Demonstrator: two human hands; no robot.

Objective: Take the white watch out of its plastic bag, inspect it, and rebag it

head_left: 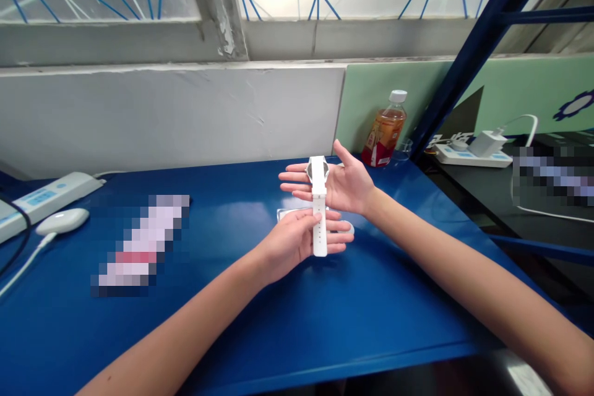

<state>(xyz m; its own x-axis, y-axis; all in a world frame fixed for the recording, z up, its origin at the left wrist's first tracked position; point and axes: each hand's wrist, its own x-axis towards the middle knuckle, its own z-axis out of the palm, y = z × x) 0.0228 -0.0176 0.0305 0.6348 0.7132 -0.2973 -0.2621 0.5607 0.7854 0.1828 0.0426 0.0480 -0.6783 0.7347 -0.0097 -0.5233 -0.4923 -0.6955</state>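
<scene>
A white wristwatch (319,189) with a silver-toned case hangs between my hands, its long strap with a row of holes pointing toward me. My left hand (292,241) pinches that strap under the thumb, with the other fingers stretched out behind it. Palm up, my right hand (346,185) is spread out flat, and the watch case lies across its fingers. Whether the case rests fully on them is hard to tell. Beneath my hands a pale, clear-edged object (281,215) shows on the blue desk (223,328), mostly hidden.
A drink bottle (384,130) with a white cap stands at the back right. On the left lie a blurred-out phone-like object (143,244), a white oval device (62,221) with a cable and a power strip (51,198). A blue metal post (477,49) slants up on the right.
</scene>
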